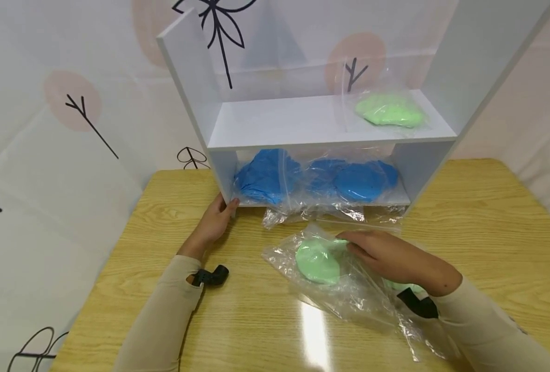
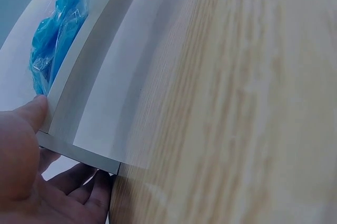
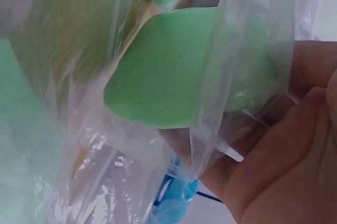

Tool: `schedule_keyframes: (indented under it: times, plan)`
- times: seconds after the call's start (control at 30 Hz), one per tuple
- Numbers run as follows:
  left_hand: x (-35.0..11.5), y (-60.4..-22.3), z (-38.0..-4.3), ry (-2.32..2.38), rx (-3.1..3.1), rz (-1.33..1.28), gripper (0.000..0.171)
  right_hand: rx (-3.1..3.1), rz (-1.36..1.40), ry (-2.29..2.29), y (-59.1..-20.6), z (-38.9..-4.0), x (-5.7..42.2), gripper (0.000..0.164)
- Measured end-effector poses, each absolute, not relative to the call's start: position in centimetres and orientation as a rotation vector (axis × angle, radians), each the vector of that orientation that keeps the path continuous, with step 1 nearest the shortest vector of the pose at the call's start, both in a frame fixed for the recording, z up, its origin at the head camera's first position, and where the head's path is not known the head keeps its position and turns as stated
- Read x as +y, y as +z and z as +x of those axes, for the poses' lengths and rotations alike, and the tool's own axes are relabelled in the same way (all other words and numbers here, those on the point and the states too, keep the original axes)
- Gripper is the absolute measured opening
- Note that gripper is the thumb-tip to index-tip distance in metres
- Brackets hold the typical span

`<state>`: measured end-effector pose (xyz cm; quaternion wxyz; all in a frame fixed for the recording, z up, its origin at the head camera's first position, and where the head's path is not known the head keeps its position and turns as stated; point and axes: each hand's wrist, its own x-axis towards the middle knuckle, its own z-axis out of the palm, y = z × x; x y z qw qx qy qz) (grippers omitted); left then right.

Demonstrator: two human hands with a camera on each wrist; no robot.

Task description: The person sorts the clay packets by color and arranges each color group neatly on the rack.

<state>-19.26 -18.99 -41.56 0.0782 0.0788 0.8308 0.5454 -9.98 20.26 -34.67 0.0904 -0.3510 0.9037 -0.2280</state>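
My left hand [image 1: 213,222] grips the lower left corner of a white shelf unit [image 1: 275,124], thumb on the inner side and fingers around the outside of its side panel [image 2: 79,154]. Over the table in front of the shelf, my right hand [image 1: 391,256] pinches a clear plastic bag [image 1: 279,254] with a flat, pale green, clay-like lump [image 1: 318,261] in it. Close up in the right wrist view, a pale green piece [image 3: 163,71] shows beside the fingers, behind plastic film. More pale green material [image 1: 402,285] in plastic lies partly hidden under my right wrist.
Bagged blue lumps [image 1: 268,178] fill the lower shelf, their plastic [image 1: 312,213] hanging over its front edge. On the upper shelf, a bright green lump [image 1: 391,110] lies in a clear bag at the right. The unit stands on a wooden table [image 1: 238,320] before a patterned cloth [image 1: 84,217].
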Motion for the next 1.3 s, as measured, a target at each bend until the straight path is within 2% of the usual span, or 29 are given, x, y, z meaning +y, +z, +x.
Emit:
schedule_keyframes:
  times: [0.53,0.8,1.1,1.3]
  plan:
    - [-19.1,-41.5,-19.0,1.574,2.534,0.23,0.072,2.85,-1.074,-0.671,-33.8,-9.7,20.2,0.025]
    - [-19.1,-41.6,-19.1,1.584,2.53,0.239,0.071,2.892,-1.087,-0.654,-33.0,-9.1,20.1,0.035]
    - [-19.3,-41.7,-19.1,1.577,2.544,0.234,0.071,3.026,-1.237,-0.73,-32.6,-8.6,20.1,0.024]
    - [-19.1,-41.7,-19.3,1.611,2.536,0.239,0.071,3.14,-1.377,-0.84,-31.9,-8.5,20.2,0.024]
